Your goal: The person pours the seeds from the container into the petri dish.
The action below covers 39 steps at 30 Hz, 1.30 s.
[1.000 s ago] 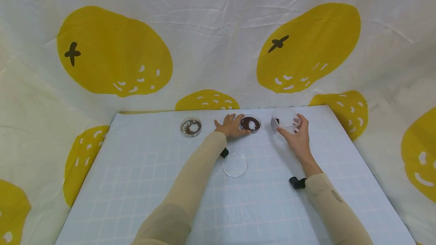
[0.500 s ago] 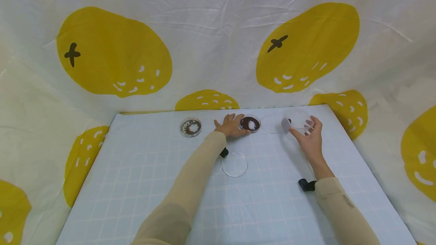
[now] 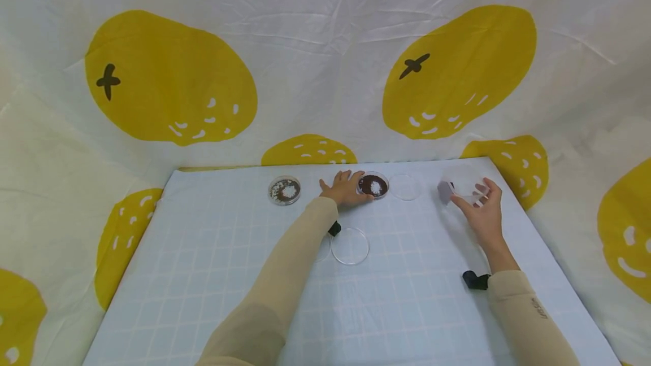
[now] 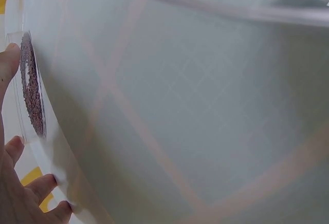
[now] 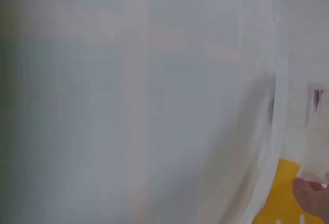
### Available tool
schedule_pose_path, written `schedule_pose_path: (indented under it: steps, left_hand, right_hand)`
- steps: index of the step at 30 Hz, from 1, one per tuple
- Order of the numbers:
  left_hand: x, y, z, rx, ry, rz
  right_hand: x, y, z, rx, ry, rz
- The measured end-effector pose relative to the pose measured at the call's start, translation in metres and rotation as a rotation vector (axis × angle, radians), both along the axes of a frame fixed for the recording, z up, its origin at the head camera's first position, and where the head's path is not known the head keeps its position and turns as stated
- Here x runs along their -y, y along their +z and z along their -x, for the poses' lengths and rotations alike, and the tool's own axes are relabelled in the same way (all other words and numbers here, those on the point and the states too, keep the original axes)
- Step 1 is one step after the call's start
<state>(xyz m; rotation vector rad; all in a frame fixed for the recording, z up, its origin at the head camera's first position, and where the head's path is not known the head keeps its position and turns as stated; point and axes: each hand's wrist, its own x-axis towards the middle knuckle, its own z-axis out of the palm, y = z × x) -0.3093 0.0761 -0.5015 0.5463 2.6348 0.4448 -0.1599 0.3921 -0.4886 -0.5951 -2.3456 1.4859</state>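
My left hand [image 3: 347, 190] lies at the far side of the table, thumb and fingers around the rim of a petri dish [image 3: 373, 185]. Dark brown granules with a white powdery patch fill this dish; the left wrist view shows the granules [image 4: 32, 88] edge-on between thumb and finger. Over the table's far right, my right hand [image 3: 485, 216] grips a clear plastic container [image 3: 463, 178] between thumb and fingers. A dark and pale patch shows on the container's left side; its contents are hard to make out. Only part of the right hand enters the right wrist view.
Left of my left hand stands another petri dish [image 3: 285, 190] with brown and white material. A clear round dish or lid [image 3: 405, 187] lies right of the held petri dish. Nearer me is a clear round lid [image 3: 351, 246], beside another partly hidden by my left sleeve.
My right hand has carried the clear container to the right, uncovering the clear round piece beside the held petri dish. My left hand has stayed in place.
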Motion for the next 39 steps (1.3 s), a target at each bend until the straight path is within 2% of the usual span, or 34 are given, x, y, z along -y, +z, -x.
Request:
schedule_pose_path:
  steps: [12, 19, 39]
  left_hand:
    - [0.0, 0.002, -0.001, -0.001, 0.007, -0.011]
    - [0.001, 0.0, 0.0, -0.002, 0.002, -0.004]
    - [0.001, 0.001, -0.001, -0.008, 0.0, -0.013]
  right_hand:
    - [-0.014, -0.006, -0.001, 0.133, 0.027, 0.023]
    - [-0.018, -0.007, -0.003, 0.15, 0.005, 0.046]
    - [-0.022, -0.012, -0.005, 0.186, 0.024, 0.042]
